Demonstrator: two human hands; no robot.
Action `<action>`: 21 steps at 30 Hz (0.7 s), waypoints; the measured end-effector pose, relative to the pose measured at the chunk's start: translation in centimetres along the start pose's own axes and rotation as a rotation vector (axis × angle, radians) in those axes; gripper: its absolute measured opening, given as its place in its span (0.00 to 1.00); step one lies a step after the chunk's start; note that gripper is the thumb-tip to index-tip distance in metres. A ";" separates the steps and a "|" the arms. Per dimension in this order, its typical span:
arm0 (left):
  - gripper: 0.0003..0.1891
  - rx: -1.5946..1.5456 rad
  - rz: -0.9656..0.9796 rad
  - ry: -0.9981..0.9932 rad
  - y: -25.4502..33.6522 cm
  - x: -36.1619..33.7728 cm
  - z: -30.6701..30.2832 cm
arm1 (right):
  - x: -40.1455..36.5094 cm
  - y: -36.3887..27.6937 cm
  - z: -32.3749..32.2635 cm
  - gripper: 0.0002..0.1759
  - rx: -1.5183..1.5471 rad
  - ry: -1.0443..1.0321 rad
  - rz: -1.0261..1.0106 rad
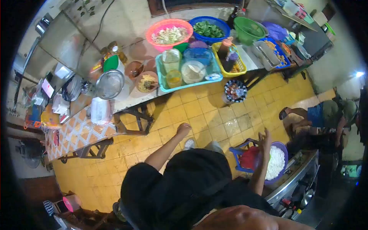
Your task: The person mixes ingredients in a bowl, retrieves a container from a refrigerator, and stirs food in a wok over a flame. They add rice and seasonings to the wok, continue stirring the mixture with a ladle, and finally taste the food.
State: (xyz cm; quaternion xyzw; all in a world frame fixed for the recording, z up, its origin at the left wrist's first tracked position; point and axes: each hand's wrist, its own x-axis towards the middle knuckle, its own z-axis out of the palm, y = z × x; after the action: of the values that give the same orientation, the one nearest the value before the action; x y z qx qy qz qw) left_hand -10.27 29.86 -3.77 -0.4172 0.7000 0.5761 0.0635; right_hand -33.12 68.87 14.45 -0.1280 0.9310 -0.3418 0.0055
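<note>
My left hand (184, 129) hangs over the yellow tiled floor (214, 122), its fingers loosely curled with nothing visible in them. To the right, my right hand (264, 141) is raised with its fingers apart and holds nothing. Nearest to it are a purple basin (286, 154) of white food that looks like rice (275, 165), and a blue stool (237, 152) with a red item (249, 158) on it. Neither hand visibly touches these things.
Along the wall, a long table holds a turquoise tray (165, 89), a pink basket (168, 47), a blue basket (210, 40) of greens and a sieve (110, 84). A patterned bin (235, 91) stands below. At right are a bending person (329, 114) and a metal stove (285, 189).
</note>
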 end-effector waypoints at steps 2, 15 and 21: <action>0.15 -0.187 -0.074 0.097 0.2 -0.7 -4.3 | 6.0 -12.3 5.3 0.26 0.070 -0.225 -0.245; 0.10 -1.250 -0.659 0.806 -15.2 -8.8 -6.3 | 37.3 -50.8 47.9 0.31 -0.050 -0.505 -1.020; 0.13 -1.275 -0.863 0.916 -8.9 -8.6 -4.2 | 36.9 -54.7 52.4 0.39 -0.555 -0.628 -0.876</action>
State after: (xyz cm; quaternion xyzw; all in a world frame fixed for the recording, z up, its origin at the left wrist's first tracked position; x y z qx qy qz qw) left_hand 2.78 30.75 -4.22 -0.7891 -0.0141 0.5587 -0.2548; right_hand -50.85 -13.43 12.03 -0.5906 0.8001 -0.0024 0.1050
